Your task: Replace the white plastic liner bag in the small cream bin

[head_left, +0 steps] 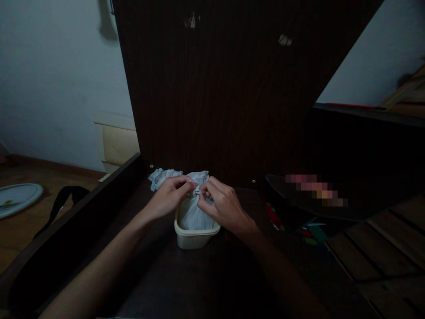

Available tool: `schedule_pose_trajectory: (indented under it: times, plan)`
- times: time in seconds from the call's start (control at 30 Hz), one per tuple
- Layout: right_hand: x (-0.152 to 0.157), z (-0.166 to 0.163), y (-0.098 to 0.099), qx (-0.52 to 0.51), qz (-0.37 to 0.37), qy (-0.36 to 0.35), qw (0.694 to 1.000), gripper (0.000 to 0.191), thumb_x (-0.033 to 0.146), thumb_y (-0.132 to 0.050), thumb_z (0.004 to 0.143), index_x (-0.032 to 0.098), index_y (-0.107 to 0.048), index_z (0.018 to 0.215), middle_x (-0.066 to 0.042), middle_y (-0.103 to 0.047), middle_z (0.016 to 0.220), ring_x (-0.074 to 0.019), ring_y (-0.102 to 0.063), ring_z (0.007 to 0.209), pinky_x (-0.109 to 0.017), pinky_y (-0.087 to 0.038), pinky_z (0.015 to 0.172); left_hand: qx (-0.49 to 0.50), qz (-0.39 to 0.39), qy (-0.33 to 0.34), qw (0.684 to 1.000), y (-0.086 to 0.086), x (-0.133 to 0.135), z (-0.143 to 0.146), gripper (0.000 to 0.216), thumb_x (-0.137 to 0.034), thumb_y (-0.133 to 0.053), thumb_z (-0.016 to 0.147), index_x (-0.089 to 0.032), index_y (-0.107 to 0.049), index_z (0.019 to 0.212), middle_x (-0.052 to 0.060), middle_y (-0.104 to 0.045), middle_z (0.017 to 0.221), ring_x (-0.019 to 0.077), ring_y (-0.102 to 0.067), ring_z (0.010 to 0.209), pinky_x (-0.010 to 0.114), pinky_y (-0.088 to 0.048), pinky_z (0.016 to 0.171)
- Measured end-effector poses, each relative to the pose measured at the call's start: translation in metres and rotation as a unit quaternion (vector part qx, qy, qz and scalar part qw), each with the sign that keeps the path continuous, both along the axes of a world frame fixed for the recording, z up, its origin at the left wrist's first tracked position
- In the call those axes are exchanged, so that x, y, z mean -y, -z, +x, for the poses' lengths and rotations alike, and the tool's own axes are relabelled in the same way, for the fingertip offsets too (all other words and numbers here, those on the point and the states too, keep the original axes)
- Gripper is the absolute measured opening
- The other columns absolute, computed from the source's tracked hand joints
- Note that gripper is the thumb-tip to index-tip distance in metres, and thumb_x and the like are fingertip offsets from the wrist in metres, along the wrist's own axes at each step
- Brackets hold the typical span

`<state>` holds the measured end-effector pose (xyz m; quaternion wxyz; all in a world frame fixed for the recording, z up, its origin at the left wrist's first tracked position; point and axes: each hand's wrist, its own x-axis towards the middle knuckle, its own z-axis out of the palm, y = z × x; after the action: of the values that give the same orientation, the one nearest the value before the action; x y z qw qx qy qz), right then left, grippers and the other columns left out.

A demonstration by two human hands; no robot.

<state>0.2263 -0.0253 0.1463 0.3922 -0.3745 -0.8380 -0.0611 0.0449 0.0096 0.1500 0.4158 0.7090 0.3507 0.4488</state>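
Note:
A white plastic bag (pixel 196 215) sits inside a cream plastic tub (pixel 195 239), its top gathered and twisted above the rim. My left hand (pixel 174 192) pinches the gathered plastic from the left, thumb and fingers pressed together. From the right, my right hand (pixel 222 201) grips the same twisted part with bent fingers. Whether the plastic is knotted there I cannot tell, as my fingers cover much of it. Behind my left hand lies another crumpled white plastic bag (pixel 162 177), touched by neither hand as far as I can see.
The tub stands on a dark wooden surface (pixel 149 274) with a raised edge (pixel 76 221) at left. A tall dark panel (pixel 215 97) rises behind. At right lies a dark item with a blurred patch (pixel 315 190); a white round plate-like thing (pixel 20 199) is at far left.

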Motion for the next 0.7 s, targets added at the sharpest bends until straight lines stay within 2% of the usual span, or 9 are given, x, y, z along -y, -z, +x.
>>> schedule_pose_trajectory:
  times: [0.1,0.23,0.33,0.47,0.5,0.57,0.7]
  plan:
    - [0.0,0.003,-0.003,-0.031,-0.029,-0.043,0.998,0.011,0.012,-0.054,0.086,0.021,-0.053,0.08,-0.001,-0.055,0.078,-0.0148,-0.053,0.068,-0.027,-0.042,0.062,-0.017,0.056,-0.013,0.998,-0.001,0.0,-0.002,0.025,-0.038,-0.063,0.085,-0.017,-0.073,0.076,0.003,-0.068,0.079,0.0191,-0.061,0.079,0.03,-0.046,0.075]
    - [-0.003,0.011,-0.005,-0.098,-0.096,-0.101,0.985,0.012,0.012,-0.058,0.086,0.021,-0.054,0.079,0.001,-0.053,0.076,-0.0136,-0.051,0.066,-0.026,-0.043,0.059,0.016,0.004,0.023,1.0,0.001,-0.001,-0.003,0.027,-0.042,-0.063,0.087,-0.017,-0.069,0.077,0.0,-0.064,0.071,0.0149,-0.056,0.068,0.026,-0.044,0.066]
    - [-0.007,0.016,-0.003,-0.147,-0.124,-0.108,0.975,0.011,0.016,-0.062,0.086,0.021,-0.058,0.077,0.001,-0.053,0.074,-0.0128,-0.05,0.063,-0.025,-0.042,0.056,0.048,-0.029,0.021,0.998,0.002,-0.003,-0.001,0.029,-0.044,-0.066,0.084,-0.016,-0.069,0.076,-0.001,-0.062,0.069,0.0128,-0.053,0.064,0.024,-0.041,0.06]
    - [-0.005,0.012,-0.001,-0.168,-0.079,-0.053,0.981,0.002,0.018,-0.065,0.087,0.02,-0.065,0.088,0.001,-0.055,0.077,-0.0107,-0.046,0.056,-0.025,-0.039,0.052,0.103,-0.04,-0.043,0.993,0.005,-0.005,0.003,0.027,-0.04,-0.074,0.077,-0.016,-0.07,0.088,-0.004,-0.058,0.061,0.0105,-0.05,0.056,0.023,-0.038,0.055]
    - [-0.003,0.009,-0.001,-0.157,-0.063,-0.045,0.984,0.004,0.019,-0.066,0.087,0.02,-0.066,0.092,0.0,-0.056,0.08,-0.0106,-0.047,0.056,-0.026,-0.04,0.053,0.115,-0.043,-0.054,0.991,0.004,-0.004,0.004,0.03,-0.038,-0.076,0.075,-0.016,-0.069,0.093,-0.005,-0.057,0.059,0.0104,-0.05,0.055,0.023,-0.039,0.056]
    - [0.001,0.005,-0.001,-0.119,-0.033,-0.036,0.992,0.006,0.022,-0.066,0.09,0.019,-0.066,0.095,-0.002,-0.058,0.084,-0.0122,-0.052,0.062,-0.027,-0.043,0.057,0.128,-0.051,-0.066,0.988,0.003,-0.002,0.006,0.038,-0.037,-0.079,0.072,-0.016,-0.067,0.102,-0.006,-0.059,0.058,0.011,-0.053,0.055,0.024,-0.042,0.058]
    - [0.004,-0.001,0.001,-0.032,-0.002,0.007,0.999,0.008,0.023,-0.059,0.096,0.018,-0.065,0.093,-0.006,-0.062,0.09,-0.0177,-0.061,0.077,-0.03,-0.048,0.068,0.141,-0.078,-0.062,0.985,0.0,0.002,0.006,0.044,-0.038,-0.081,0.07,-0.015,-0.065,0.103,-0.004,-0.064,0.063,0.0131,-0.06,0.061,0.025,-0.046,0.062]
